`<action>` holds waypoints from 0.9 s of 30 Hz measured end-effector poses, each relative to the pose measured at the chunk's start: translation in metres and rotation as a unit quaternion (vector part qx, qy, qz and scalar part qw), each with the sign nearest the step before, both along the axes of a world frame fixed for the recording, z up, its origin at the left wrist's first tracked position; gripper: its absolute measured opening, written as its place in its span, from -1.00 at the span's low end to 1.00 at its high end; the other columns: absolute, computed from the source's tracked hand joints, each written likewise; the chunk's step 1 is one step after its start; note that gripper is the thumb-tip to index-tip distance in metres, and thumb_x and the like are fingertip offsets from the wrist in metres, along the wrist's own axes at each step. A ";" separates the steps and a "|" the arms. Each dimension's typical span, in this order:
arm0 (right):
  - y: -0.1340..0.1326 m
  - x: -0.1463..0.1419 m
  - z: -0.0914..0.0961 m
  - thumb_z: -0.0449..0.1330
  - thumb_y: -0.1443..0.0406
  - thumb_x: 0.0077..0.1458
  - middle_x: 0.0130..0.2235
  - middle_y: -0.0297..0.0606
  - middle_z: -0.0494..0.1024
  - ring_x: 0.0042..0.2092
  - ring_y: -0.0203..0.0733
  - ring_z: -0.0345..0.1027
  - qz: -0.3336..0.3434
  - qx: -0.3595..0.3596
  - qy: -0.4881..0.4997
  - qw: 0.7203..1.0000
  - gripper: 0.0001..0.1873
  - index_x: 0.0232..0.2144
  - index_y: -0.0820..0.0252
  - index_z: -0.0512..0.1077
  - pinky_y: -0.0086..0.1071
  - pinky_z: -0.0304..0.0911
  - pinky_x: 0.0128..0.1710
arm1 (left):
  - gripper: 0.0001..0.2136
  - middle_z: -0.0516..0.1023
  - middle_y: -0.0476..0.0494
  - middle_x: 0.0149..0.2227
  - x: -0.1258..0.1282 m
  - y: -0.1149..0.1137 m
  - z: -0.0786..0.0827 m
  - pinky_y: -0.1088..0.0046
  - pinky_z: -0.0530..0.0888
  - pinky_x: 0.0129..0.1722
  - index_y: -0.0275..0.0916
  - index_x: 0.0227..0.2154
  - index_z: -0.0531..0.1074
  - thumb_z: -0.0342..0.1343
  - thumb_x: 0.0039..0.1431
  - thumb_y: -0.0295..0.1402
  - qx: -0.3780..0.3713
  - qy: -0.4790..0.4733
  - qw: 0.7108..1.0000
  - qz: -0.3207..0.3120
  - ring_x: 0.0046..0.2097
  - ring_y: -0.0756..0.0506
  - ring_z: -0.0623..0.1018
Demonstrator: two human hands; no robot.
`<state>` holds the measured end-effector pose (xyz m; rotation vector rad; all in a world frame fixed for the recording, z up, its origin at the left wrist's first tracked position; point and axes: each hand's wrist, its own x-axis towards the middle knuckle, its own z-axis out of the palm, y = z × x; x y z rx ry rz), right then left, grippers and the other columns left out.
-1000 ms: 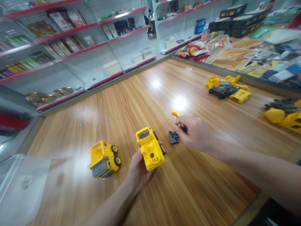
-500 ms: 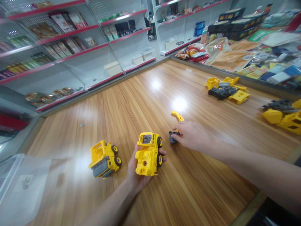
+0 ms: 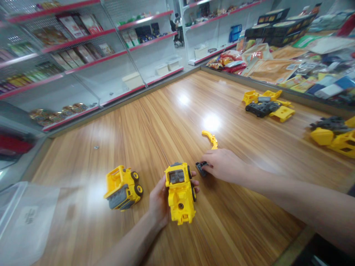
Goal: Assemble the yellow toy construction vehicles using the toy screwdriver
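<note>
My left hand [image 3: 160, 201] is wrapped round a yellow toy truck [image 3: 181, 197] with black wheels, holding it above the table. Its grey cab interior and a round hole in its body face me. To its right, my right hand [image 3: 222, 164] pinches a small dark grey toy part [image 3: 201, 168] low over the tabletop. A curved yellow toy arm [image 3: 210, 138] lies just beyond those fingers. On the left, a yellow and grey toy dump truck [image 3: 123, 187] rests on the table, apart from my left hand.
Yellow and dark toy parts [image 3: 266, 105] lie at the back right, with more toy parts [image 3: 332, 135] at the right edge. A clear plastic bin [image 3: 27, 221] stands at the left. Packaged goods [image 3: 271, 70] and shelves [image 3: 91, 40] border the wooden table [image 3: 133, 125].
The toy truck in my left hand has moved slightly right and nearer and tipped. My right hand has lifted and tilted the dark grey part, shifting it a little towards the truck.
</note>
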<state>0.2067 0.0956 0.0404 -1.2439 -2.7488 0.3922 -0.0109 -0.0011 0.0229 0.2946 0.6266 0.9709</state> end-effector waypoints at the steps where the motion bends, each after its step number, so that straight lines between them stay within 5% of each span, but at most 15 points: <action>1: 0.000 0.000 0.000 0.12 0.26 0.22 -0.29 -0.23 0.59 -0.23 -0.14 0.48 0.001 0.000 0.000 1.000 -0.82 -0.33 0.16 0.51 -0.38 0.17 -0.32 | -0.41 0.61 -0.43 -0.16 0.000 0.000 0.001 0.25 0.51 -0.14 -0.44 0.01 0.48 -0.06 0.22 0.01 0.001 0.003 1.000 -0.005 -0.08 -0.32 0.60; 11: 0.001 0.003 0.003 0.11 0.21 0.23 -0.22 -0.17 0.59 -0.17 -0.08 0.49 -0.007 -0.002 0.006 1.000 -0.78 -0.22 0.17 0.51 -0.35 0.21 -0.27 | -0.46 0.62 -0.43 -0.23 -0.001 0.001 0.002 0.22 0.51 -0.17 -0.47 0.01 0.48 -0.10 0.25 -0.09 0.014 0.040 0.999 0.008 -0.11 -0.33 0.59; 18: 0.001 0.006 0.005 0.30 0.03 0.00 -0.29 -0.27 0.60 -0.26 -0.07 0.50 0.048 -0.028 0.002 0.998 -0.66 -0.26 0.11 0.48 -0.35 0.20 -0.36 | -0.46 0.61 -0.44 -0.17 -0.002 0.001 0.003 0.17 0.51 -0.13 -0.45 0.04 0.46 -0.13 0.26 -0.10 0.010 0.027 1.000 -0.002 -0.10 -0.34 0.59; 27: -0.003 0.005 0.003 0.22 0.17 0.04 -0.31 -0.21 0.61 -0.29 -0.05 0.52 0.081 -0.040 -0.025 0.996 -0.75 -0.22 0.14 0.47 -0.36 0.19 -0.38 | -0.46 0.61 -0.43 -0.19 -0.003 0.000 0.001 0.20 0.50 -0.13 -0.48 0.07 0.43 -0.16 0.28 -0.13 0.005 0.021 1.000 0.004 -0.09 -0.32 0.59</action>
